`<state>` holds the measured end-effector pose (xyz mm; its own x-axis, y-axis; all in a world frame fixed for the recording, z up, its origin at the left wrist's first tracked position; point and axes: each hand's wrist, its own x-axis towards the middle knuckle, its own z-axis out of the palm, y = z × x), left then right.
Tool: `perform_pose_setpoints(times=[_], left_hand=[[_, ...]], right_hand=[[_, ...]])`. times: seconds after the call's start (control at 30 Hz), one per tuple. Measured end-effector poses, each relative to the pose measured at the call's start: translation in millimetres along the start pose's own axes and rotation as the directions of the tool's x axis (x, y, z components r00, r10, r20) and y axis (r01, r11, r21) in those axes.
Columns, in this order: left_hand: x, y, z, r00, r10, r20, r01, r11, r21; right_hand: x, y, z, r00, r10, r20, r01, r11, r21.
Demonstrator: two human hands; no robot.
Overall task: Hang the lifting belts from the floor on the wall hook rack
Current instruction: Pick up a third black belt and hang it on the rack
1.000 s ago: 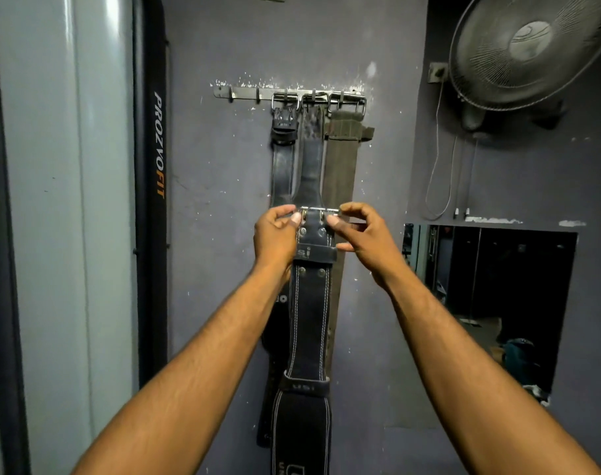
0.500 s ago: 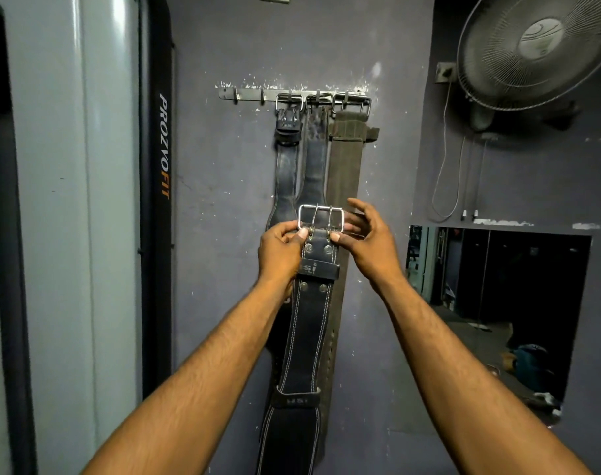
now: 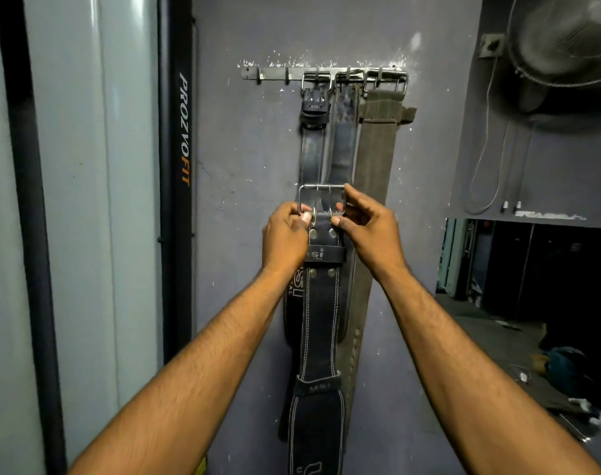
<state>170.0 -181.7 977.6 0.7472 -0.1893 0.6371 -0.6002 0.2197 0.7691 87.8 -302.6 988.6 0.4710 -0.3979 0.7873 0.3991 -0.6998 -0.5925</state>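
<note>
Left hand [image 3: 285, 234] and right hand [image 3: 371, 231] had tipped the belt buckle [image 3: 321, 187] upright, fingers [image 3: 304, 217] pinching it; next it likely needed a free hook [image 3: 287, 76].

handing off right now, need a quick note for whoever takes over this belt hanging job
Left hand pinches the left side of the buckle; right hand pinches its right side.
The black belt they hold hangs straight down, with its buckle below the hook rack and not yet hooked.
Done: three belts hang from the rack's right-hand hooks.
Left: lift the buckle onto one of the two free hooks at the rack's left end. Whether more belts wait lower down cannot be seen.
</note>
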Motion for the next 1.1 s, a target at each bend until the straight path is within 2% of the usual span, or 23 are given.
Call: perform_pose_setpoints(times=[0.17,0.37,0.6,0.97,1.1], left_hand=[[41.3,-21.7,-12.5,0.998,-0.006,-0.063,-0.001,0.993,-0.118],[101.1,-48.8,-20.5,0.99,0.088,-0.106,-0.1,0.989,-0.109],[171.2,-56.4,-13.8,0.978,0.186,-0.097,-0.193,0.978,-0.074],[355.7,-29.7,17.7,0.953,0.271,-0.135,-0.289,0.948,-0.136],[430.6,-11.4,30.5,0.939,0.314,-0.138,-0.328,0.941,-0.089]], right_hand=[[14.2,6.4,38.0,0.99,-0.103,0.099,0.115,0.985,-0.126],[60.6,24.1,85.1,0.989,-0.143,0.018,0.143,0.96,-0.24],[122.4,42.9,115.0,0.987,-0.153,-0.046,0.137,0.959,-0.249],[328.1,53.0,142.3,0.955,-0.284,-0.083,0.256,0.934,-0.25],[389.8,35.4,139.3,0.935,-0.341,-0.098,0.294,0.9,-0.32]])
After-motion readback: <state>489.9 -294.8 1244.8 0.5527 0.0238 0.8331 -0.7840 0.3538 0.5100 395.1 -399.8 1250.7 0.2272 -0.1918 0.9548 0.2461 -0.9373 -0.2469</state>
